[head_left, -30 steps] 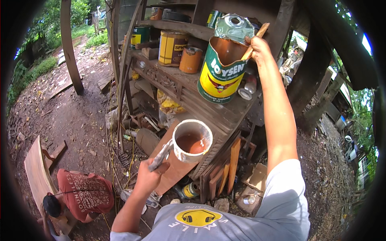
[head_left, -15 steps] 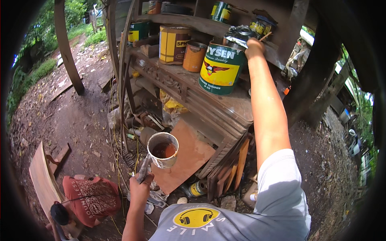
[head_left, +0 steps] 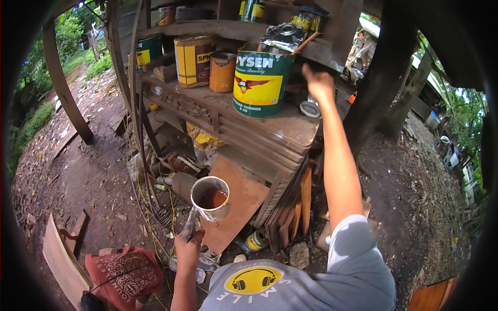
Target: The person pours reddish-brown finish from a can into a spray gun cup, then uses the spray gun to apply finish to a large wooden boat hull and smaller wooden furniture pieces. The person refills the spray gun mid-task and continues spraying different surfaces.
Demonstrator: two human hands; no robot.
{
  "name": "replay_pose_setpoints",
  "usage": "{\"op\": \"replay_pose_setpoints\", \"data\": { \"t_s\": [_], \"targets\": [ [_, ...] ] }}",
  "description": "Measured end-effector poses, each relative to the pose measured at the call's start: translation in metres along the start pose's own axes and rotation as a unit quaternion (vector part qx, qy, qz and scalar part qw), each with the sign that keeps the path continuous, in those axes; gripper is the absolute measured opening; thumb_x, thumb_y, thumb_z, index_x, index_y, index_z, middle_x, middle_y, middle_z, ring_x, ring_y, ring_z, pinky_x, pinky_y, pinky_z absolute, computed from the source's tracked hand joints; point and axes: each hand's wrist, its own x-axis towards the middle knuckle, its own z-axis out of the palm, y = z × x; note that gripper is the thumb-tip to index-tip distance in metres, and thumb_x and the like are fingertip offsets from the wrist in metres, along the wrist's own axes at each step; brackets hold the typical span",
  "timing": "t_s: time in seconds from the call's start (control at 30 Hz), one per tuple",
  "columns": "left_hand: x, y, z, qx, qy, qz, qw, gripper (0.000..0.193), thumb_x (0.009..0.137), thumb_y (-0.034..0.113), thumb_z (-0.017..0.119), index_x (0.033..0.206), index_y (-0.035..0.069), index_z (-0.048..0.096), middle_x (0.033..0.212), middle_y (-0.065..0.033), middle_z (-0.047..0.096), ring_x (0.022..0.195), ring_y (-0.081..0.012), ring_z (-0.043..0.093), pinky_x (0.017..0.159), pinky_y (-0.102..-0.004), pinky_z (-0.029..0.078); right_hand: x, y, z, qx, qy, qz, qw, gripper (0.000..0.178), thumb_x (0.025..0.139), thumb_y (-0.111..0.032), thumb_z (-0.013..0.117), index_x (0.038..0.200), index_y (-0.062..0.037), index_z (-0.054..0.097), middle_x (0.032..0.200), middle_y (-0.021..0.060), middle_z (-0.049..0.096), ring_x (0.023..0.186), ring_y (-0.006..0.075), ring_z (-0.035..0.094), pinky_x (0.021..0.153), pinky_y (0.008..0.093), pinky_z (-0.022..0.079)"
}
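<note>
My left hand (head_left: 188, 246) is wrapped round the stained handle of a dipper (head_left: 220, 211), holding it low in front of me. Reddish-brown liquid (head_left: 211, 199) lies inside its pale, smeared cup. My right arm is stretched out, and the right hand (head_left: 320, 84) hovers to the right of a large green and yellow can (head_left: 259, 85) with one digit extended and nothing visible in it; its other fingers are partly hidden. A crumpled silvery cover with a black round piece (head_left: 284, 35) sits on the can's top, beside a wooden stick (head_left: 305, 43).
The can stands on a worn wooden cabinet (head_left: 290, 129) with an orange can (head_left: 222, 72), a yellow-brown can (head_left: 193, 61) and a round metal lid (head_left: 310, 109). A brown board (head_left: 236, 186) leans below. At lower left, a person in a red shirt (head_left: 124, 272) bends near a plank (head_left: 62, 259).
My right hand has come off the silvery cover at the can's top and moved down to the right of the can. The left hand still holds the dipper. The view has shifted right.
</note>
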Motion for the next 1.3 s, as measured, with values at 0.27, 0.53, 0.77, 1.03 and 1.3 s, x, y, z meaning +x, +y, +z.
{"op": "replay_pose_setpoints", "data": {
  "t_s": [0.27, 0.53, 0.77, 1.03, 1.3],
  "targets": [
    [-0.008, -0.009, 0.014, 0.009, -0.047, 0.019, 0.999, 0.004, 0.086, 0.006, 0.065, 0.088, 0.004, 0.062, 0.063, 0.0074, 0.044, 0.052, -0.0035, 0.036, 0.047, -0.0238, 0.025, -0.012, 0.066, -0.004, -0.318, -0.082, 0.006, 0.945, 0.079, 0.066, -0.05, 0.084, 0.125, -0.0022, 0.061, 0.127, 0.0193, 0.064, 0.118, 0.0324, 0.062, 0.098, 0.0408, 0.051],
    [-0.045, -0.03, 0.039, 0.026, -0.041, 0.032, 0.998, 0.009, 0.084, 0.009, 0.067, 0.078, 0.004, 0.063, 0.062, 0.0036, 0.049, 0.053, -0.007, 0.041, 0.05, -0.0271, 0.029, -0.055, 0.128, -0.057, -0.024, -0.04, -0.13, 0.99, 0.078, 0.063, -0.029, 0.086, 0.127, 0.003, 0.055, 0.111, 0.0217, 0.067, 0.101, 0.0265, 0.068, 0.087, 0.0349, 0.054],
    [-0.098, -0.06, 0.073, 0.044, 0.052, 0.047, 0.997, 0.016, 0.083, 0.015, 0.069, 0.077, 0.0, 0.067, 0.063, 0.0001, 0.057, 0.06, -0.0101, 0.049, 0.056, -0.0322, 0.039, -0.21, 0.165, -0.091, 0.445, -0.247, -0.162, 0.845, 0.062, 0.081, -0.014, 0.077, 0.133, 0.0025, 0.048, 0.115, 0.0178, 0.063, 0.105, 0.0268, 0.065, 0.084, 0.0381, 0.057],
    [-0.199, -0.092, 0.135, 0.074, 0.108, 0.017, 0.991, 0.022, 0.085, 0.022, 0.072, 0.079, 0.002, 0.066, 0.063, 0.001, 0.056, 0.061, -0.0087, 0.049, 0.056, -0.0326, 0.04, -0.228, 0.235, -0.122, 0.713, -0.395, -0.077, 0.574, 0.087, 0.083, -0.039, 0.07, 0.143, 0.011, 0.032, 0.14, 0.034, 0.045, 0.125, 0.0472, 0.05, 0.095, 0.0523, 0.052],
    [-0.322, -0.136, 0.165, 0.03, 0.249, 0.004, 0.968, 0.017, 0.086, 0.019, 0.07, 0.085, 0.002, 0.067, 0.062, -0.0021, 0.058, 0.055, -0.0105, 0.052, 0.053, -0.032, 0.04, -0.247, 0.254, -0.112, 0.776, -0.521, 0.017, 0.355, 0.089, 0.076, -0.029, 0.081, 0.134, 0.0184, 0.032, 0.134, 0.029, 0.037, 0.13, 0.039, 0.04, 0.111, 0.0432, 0.042]
  ]
}}
